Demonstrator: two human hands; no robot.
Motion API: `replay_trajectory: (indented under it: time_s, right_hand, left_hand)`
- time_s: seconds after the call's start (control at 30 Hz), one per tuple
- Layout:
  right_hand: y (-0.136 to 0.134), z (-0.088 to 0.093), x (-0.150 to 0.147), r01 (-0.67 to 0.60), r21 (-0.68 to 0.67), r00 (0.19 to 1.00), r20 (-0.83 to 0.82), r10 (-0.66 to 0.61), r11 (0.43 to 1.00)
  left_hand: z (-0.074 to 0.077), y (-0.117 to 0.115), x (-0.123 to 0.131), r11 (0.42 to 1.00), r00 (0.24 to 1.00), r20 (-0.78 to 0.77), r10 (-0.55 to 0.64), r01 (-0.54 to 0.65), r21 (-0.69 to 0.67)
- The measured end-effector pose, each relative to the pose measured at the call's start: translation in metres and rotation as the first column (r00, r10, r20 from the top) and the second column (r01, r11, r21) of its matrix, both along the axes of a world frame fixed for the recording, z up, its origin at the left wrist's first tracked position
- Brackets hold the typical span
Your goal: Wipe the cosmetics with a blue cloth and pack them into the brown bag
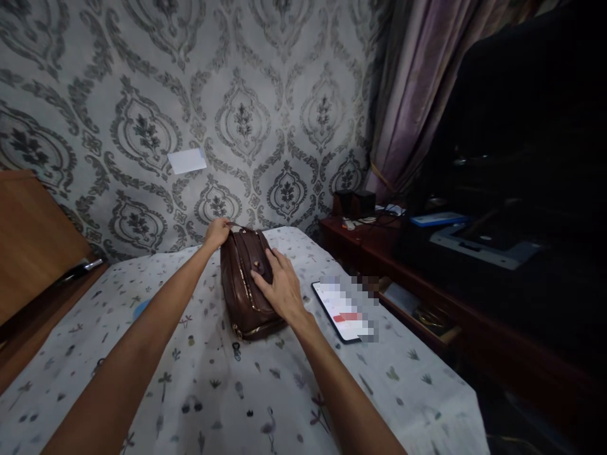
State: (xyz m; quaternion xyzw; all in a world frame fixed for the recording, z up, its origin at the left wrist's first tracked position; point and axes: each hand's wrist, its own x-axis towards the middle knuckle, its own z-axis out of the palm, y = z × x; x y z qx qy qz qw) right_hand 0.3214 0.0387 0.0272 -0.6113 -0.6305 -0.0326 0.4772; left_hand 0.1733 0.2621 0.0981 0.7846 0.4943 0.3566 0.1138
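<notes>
A brown leather bag (pixel 237 284) with gold-coloured zips lies on the printed white cloth in front of me. At its far left corner my left hand (pixel 218 232) is closed on a thin strap or edge of the bag; the fingertips are partly hidden. My right hand (pixel 283 287) rests on the bag's right side, thumb and fingers apart, near a small round gold-coloured stud. To the right of the bag, a phone (pixel 342 313) lies face up with its screen lit, partly blurred out.
The white cloth (pixel 213 404) covers the table up to the patterned wall. A wooden board (pixel 35 246) stands on the left. On the right are an open drawer (pixel 443 338), a dark red desk (pixel 351 237) with cables, and a purple curtain (pixel 417 82).
</notes>
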Motion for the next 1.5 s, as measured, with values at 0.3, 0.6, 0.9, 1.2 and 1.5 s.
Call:
replay_trajectory:
  time_s: [0.3,0.6,0.9,1.2,1.5]
  right_hand:
    - [0.000,-0.001,0.000,0.006,-0.005,1.000,0.001,-0.006,1.000]
    - [-0.003,-0.001,-0.002,0.014,0.005,1.000,0.002,-0.014,1.000]
    - [-0.020,0.011,-0.006,-0.054,0.046,0.987,0.157,0.046,0.997]
    - [-0.025,0.013,-0.004,-0.101,0.012,0.973,0.210,0.097,0.995]
    - [-0.025,0.013,-0.004,-0.119,0.007,0.977,0.182,0.115,0.993]
  left_hand:
    - [0.024,-0.037,0.009,0.994,0.996,0.020,0.082,-0.083,0.069]
    - [0.014,-0.047,0.001,0.998,0.983,0.177,-0.055,0.046,0.052]
    - [-0.020,-0.064,-0.003,0.997,0.920,0.384,-0.078,0.067,0.043]
    - [-0.029,-0.085,-0.001,0.995,0.872,0.479,-0.098,0.082,0.055]
    - [-0.018,-0.094,0.005,0.997,0.902,0.428,-0.056,0.024,0.079]
